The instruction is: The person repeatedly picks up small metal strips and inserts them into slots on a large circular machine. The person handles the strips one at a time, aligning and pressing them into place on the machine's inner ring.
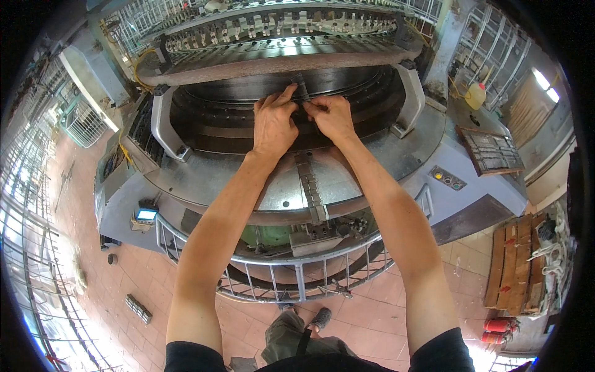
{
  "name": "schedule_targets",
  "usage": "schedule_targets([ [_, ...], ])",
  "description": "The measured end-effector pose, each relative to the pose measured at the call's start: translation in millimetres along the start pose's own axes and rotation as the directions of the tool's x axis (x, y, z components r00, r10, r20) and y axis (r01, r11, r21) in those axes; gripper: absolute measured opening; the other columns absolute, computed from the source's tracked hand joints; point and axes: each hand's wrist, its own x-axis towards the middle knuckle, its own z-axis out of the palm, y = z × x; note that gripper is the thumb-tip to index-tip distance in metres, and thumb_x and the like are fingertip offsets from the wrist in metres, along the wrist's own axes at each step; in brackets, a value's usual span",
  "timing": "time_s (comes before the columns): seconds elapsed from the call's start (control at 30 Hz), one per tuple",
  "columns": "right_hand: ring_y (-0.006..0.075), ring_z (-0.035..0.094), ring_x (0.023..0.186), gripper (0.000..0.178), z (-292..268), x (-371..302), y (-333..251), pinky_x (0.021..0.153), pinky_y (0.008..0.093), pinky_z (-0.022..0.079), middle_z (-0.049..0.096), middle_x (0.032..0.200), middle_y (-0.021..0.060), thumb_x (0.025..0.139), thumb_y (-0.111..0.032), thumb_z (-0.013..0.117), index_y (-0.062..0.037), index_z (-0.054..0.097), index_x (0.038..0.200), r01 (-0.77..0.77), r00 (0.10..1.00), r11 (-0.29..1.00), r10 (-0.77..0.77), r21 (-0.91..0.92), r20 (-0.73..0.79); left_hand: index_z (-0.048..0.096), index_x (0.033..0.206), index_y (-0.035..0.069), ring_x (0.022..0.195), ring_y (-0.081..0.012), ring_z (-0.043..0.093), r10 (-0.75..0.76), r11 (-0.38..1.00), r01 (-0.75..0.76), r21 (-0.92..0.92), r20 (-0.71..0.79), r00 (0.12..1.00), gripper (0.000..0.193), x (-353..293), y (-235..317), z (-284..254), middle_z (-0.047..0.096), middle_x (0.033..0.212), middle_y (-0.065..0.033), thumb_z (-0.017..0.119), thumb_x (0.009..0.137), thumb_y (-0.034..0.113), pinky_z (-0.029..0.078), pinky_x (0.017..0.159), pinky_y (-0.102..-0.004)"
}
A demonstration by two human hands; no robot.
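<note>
Both arms reach over a large round knitting machine (378, 152) to the dark ring-shaped bed (217, 115) in its middle. A narrow dark metal strip (302, 87) stands upright between my hands at the bed's inner edge. My left hand (274, 124) is closed at its left side, the index finger stretched along it and the other fingers curled. At the strip's lower end, my right hand (333, 116) pinches with thumb and index finger. The fingers partly hide where they grip. Below the hands, a row of small metal segments (311, 189) lies across the shiny plate (273, 192).
An upper ring with yarn feeders (279, 62) hangs over the bed between two grey supports (409, 102). A curved railing (300, 279) runs before my legs. A control panel (447, 178) sits right, a small lit screen (147, 214) left. Wooden pallets (514, 263) stand at right.
</note>
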Motion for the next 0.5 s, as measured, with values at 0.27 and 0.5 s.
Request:
schedule_targets([
  [0.27,0.025,0.073,0.071,0.025,0.1,0.2,-0.1,0.074,0.0369,0.056,0.074,0.072,0.0134,0.09,-0.026,0.072,-0.0026,0.08,0.092,-0.038,0.999,0.999,0.038,0.018,0.014,0.075,0.089,0.0,0.114,-0.0312,0.065,-0.008,1.0,0.008,0.008,0.016,1.0,0.025,-0.7,-0.1,0.1,0.06,0.148,-0.0048,0.063,0.069,-0.011,0.047,0.103,-0.05],
  [0.5,0.0294,0.072,0.072,0.026,0.5,0.2,0.3,0.079,0.039,0.055,0.073,0.071,0.0131,0.089,-0.028,0.072,-0.0036,0.08,0.088,0.012,1.0,0.999,-0.013,-0.043,-0.013,0.074,0.088,-0.001,0.115,-0.0322,0.065,-0.014,1.0,0.014,0.001,0.039,0.999,0.024,-0.7,0.5,-0.9,0.059,0.149,-0.0055,0.063,0.07,-0.011,0.047,0.103,-0.0499],
])
